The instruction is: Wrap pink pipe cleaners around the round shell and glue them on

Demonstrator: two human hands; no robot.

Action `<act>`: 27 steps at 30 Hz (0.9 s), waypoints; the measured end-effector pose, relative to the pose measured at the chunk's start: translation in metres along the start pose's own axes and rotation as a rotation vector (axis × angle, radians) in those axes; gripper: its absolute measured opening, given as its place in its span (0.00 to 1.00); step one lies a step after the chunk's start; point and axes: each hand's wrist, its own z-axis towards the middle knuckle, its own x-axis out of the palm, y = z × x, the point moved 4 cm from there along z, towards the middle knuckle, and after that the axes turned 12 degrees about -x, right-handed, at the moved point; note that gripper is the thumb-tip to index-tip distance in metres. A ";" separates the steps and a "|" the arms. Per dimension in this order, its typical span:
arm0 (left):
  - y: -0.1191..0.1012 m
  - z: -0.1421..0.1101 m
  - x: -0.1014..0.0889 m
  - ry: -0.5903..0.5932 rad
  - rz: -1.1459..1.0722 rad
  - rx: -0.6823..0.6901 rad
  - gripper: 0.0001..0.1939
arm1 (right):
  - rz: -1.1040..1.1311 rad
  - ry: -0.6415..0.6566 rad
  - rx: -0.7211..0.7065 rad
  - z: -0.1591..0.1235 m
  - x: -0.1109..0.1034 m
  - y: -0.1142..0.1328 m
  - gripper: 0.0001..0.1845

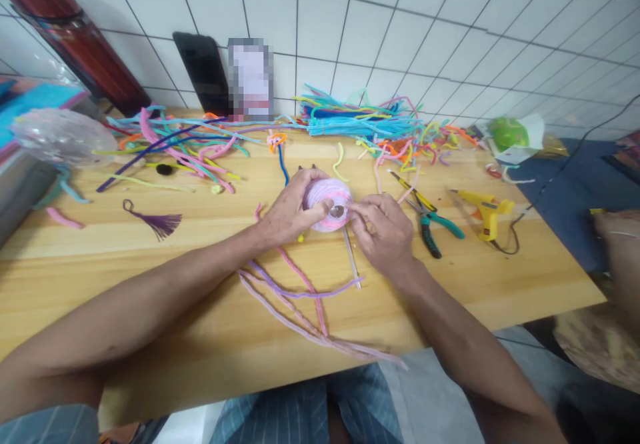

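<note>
A round pink-and-lilac coil of pipe cleaners point(327, 194), with a small shiny opening near its front, is raised just above the table. My left hand point(297, 207) is wrapped round its left side, thumb across the front. At the coil's right rim my right hand point(385, 231) is closed in a pinch on what looks like a fuzzy strand; the fingertips mostly hide it. A thin translucent stick point(352, 257) lies below the coil. Loose pink, lilac and purple pipe cleaners point(300, 294) are spread on the table nearer me.
Green-handled pliers point(431, 224), a yellow cutter point(415, 192) and a corded yellow glue gun point(485, 211) lie right. Pipe cleaner piles point(360, 121) line the tiled wall, beside two phones point(203, 74). A purple tassel point(155, 221) and red flask point(80, 37) are left. Another person's arm point(620, 237) shows right.
</note>
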 end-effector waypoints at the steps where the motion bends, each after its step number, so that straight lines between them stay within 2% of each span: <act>1: 0.000 0.000 0.000 0.000 0.000 -0.004 0.24 | 0.000 0.002 -0.001 0.000 0.000 0.000 0.15; 12: -0.007 -0.006 0.002 -0.037 -0.013 -0.038 0.21 | 0.038 -0.033 0.004 0.005 -0.001 0.004 0.13; 19: -0.007 -0.007 0.001 -0.028 0.038 -0.007 0.21 | 0.048 -0.025 0.024 0.006 -0.002 0.004 0.12; 23: -0.006 -0.003 -0.002 -0.024 0.105 0.022 0.25 | 0.044 -0.013 0.019 0.006 -0.002 0.005 0.12; 27: -0.011 0.002 -0.004 0.042 0.189 0.101 0.24 | 0.055 -0.001 0.029 0.005 -0.002 0.005 0.13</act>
